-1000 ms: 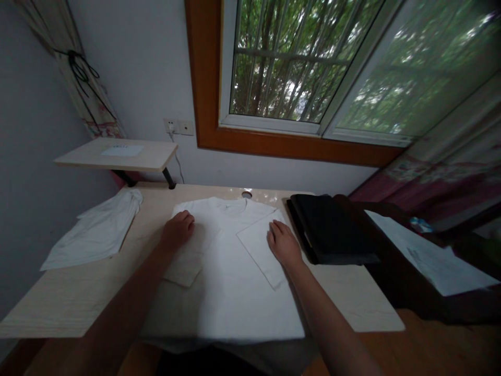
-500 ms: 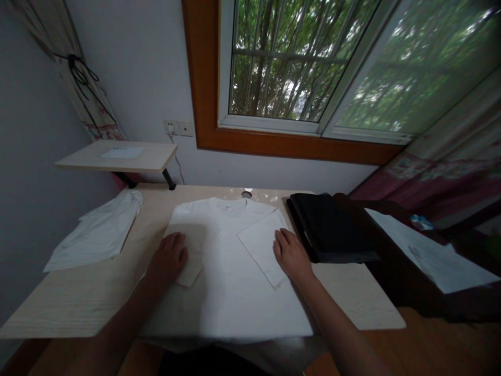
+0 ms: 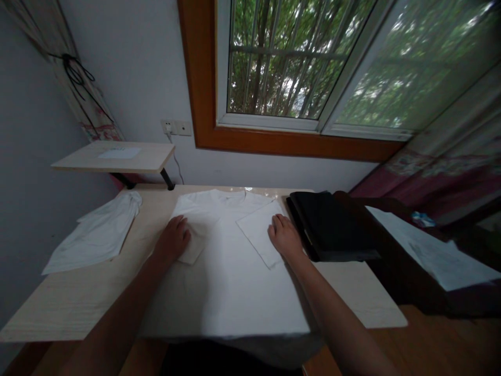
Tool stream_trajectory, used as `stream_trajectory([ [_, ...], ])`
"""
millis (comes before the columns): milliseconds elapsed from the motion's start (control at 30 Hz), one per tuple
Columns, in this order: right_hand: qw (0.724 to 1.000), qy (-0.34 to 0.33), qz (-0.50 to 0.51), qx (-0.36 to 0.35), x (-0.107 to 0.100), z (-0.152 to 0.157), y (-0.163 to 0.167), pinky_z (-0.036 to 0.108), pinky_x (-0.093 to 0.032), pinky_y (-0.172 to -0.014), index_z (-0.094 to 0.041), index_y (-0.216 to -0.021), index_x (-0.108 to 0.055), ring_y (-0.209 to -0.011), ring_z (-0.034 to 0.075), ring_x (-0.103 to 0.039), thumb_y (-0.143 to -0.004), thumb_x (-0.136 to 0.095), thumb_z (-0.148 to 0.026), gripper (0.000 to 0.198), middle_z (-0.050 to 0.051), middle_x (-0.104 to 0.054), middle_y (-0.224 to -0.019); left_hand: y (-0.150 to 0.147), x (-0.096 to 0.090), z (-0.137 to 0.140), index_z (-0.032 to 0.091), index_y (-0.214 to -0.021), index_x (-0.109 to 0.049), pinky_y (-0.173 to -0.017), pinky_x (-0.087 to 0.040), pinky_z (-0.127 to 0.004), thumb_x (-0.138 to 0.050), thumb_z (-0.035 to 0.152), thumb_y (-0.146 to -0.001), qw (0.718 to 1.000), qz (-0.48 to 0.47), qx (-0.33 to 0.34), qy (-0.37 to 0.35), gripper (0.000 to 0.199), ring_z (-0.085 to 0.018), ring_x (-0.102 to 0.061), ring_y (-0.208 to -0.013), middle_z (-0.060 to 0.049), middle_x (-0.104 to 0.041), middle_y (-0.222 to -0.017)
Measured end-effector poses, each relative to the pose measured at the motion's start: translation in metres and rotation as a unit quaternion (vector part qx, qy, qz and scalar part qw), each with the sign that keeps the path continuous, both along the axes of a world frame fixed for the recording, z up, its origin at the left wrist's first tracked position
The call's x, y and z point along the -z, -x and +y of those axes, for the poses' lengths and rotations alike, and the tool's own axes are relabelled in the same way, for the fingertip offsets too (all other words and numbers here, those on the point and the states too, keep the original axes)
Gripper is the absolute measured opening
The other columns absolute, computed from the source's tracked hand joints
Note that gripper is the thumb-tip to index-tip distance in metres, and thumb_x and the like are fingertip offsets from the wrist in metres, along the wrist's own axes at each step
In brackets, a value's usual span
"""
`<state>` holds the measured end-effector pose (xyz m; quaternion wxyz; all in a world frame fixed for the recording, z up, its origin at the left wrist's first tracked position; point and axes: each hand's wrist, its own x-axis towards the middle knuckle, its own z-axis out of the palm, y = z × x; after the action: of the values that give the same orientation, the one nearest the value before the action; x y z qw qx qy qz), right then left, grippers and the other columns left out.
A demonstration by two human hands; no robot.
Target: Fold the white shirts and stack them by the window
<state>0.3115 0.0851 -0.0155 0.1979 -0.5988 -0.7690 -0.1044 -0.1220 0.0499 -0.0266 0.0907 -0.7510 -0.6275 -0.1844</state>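
A white T-shirt [image 3: 250, 292] lies spread on the table, collar toward the wall, both sleeves folded inward over its body. Its lower edge hangs over the near side of the table. On the left side of the shirt, my left hand [image 3: 173, 240] is closed on the cloth at the folded sleeve, fingers curled. My right hand [image 3: 286, 236] grips the right side, its bent fingers on the other folded sleeve. Both thumbs are partly hidden, and the sleeve under my left hand is slightly rumpled.
Another white garment [image 3: 96, 232] lies at the table's left. A raised shelf [image 3: 78, 159] bearing a paper stands behind it. Black folded items [image 3: 332, 224] sit right of the shirt. Farther right, a white sheet [image 3: 426, 250] rests on dark furniture. A window [image 3: 289, 62] is ahead.
Both hands have moved away from me, toward the wall. The shirt has slid the same way, its collar now covering the round hole in the table, and the folded sleeves have shifted up with it.
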Motion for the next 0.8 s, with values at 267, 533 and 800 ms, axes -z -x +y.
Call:
stream_trajectory([
  [267,1.0,0.011,-0.01,0.018,0.005,0.044,0.002,0.046,-0.038,-0.116,-0.005,-0.138,-0.059,-0.135,0.033,-0.051,-0.098,-0.043,-0.029,0.049,0.021,-0.059,-0.145,0.003,-0.001,0.037,0.009,-0.138,-0.056,-0.122,-0.038,-0.046,-0.042,0.03,-0.096,1.0,-0.003,-0.004,0.016,0.049,-0.031,-0.047,-0.142,-0.019,-0.055,-0.147],
  [533,0.999,0.034,-0.005,0.028,0.006,0.08,0.006,0.045,-0.035,-0.116,-0.005,-0.141,-0.056,-0.136,0.034,-0.049,-0.097,-0.044,-0.03,0.051,0.021,-0.055,-0.148,0.008,0.009,0.071,0.008,-0.143,-0.052,-0.123,-0.034,-0.05,-0.04,0.029,-0.094,1.0,-0.011,-0.005,0.005,0.054,-0.031,-0.043,-0.145,-0.019,-0.051,-0.153],
  [800,0.998,0.046,-0.012,0.035,0.008,0.11,0.007,0.042,-0.035,-0.115,-0.006,-0.14,-0.056,-0.137,0.032,-0.048,-0.099,-0.043,-0.03,0.05,0.02,-0.054,-0.149,0.013,0.011,0.104,0.003,-0.142,-0.053,-0.124,-0.033,-0.047,-0.037,0.029,-0.095,1.0,0.008,0.002,0.018,0.056,-0.03,-0.044,-0.145,-0.021,-0.052,-0.152],
])
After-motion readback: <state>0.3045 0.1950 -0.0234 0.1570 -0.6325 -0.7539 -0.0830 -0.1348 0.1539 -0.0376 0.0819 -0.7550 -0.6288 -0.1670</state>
